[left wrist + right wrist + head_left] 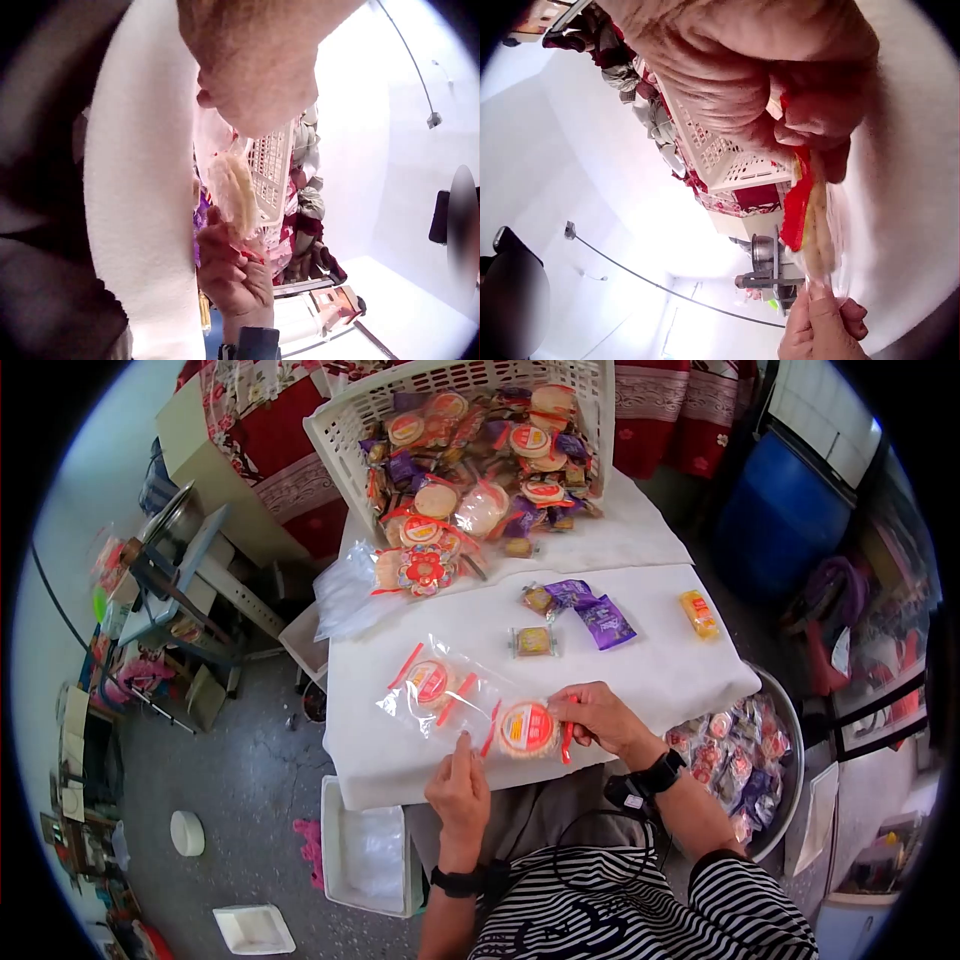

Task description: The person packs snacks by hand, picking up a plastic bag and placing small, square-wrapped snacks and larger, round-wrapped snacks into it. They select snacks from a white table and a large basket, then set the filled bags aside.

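My right hand (597, 718) pinches the red end of a wrapped round cracker packet (527, 728), held level above the table's front part. Left of it lies a clear bag (455, 712) with another round packet (430, 684) inside. At the bag's lower edge my left hand (460, 795) pinches the clear film between thumb and finger. In the right wrist view, the right hand (780, 82) grips the packet's red strip (797, 206), and the left hand (821, 326) is at its far end. The left wrist view shows the packet (234, 191) between both hands.
A tipped white basket (335, 455) spills packets at the back. Clear bags (350, 595) lie at the left, purple packets (605, 622) and a small brown one (533, 641) mid-table, a yellow one (699, 615) at the right. A metal basin (795, 760) of filled bags stands right.
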`<state>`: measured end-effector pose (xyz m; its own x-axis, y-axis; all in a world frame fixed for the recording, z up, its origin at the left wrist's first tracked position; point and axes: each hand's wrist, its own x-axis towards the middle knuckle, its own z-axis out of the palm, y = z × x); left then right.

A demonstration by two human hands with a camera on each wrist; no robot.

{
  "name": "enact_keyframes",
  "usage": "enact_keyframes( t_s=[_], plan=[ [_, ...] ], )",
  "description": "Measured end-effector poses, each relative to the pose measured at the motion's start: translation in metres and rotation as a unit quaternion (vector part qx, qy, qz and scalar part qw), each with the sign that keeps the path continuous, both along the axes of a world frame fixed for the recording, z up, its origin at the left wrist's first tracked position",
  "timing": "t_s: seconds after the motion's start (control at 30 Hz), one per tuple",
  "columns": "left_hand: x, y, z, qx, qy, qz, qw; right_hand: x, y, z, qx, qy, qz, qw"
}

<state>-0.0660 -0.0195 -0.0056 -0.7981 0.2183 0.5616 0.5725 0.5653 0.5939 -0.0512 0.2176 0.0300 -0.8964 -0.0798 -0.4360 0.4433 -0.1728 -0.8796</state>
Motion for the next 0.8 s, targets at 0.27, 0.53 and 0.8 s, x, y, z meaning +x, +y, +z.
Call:
enact_keyframes(
  t_s=[0.27,0.53,0.8],
  plan=[
    [0.0,0.004,-0.004,0.014,0.026,0.006,1.0,0.005,-0.036,-0.013,-0.021,0.086,-0.085,0.992],
    [-0.001,0.004,-0.006,-0.032,0.029,-0.008,0.999,-0.023,-0.078,-0.019,-0.077,0.106,-0.157,0.979],
    [-0.004,0.0,-0.011,-0.01,0.059,-0.007,0.998,-0.014,-0.088,-0.017,-0.12,0.105,-0.208,0.965]
  ],
)
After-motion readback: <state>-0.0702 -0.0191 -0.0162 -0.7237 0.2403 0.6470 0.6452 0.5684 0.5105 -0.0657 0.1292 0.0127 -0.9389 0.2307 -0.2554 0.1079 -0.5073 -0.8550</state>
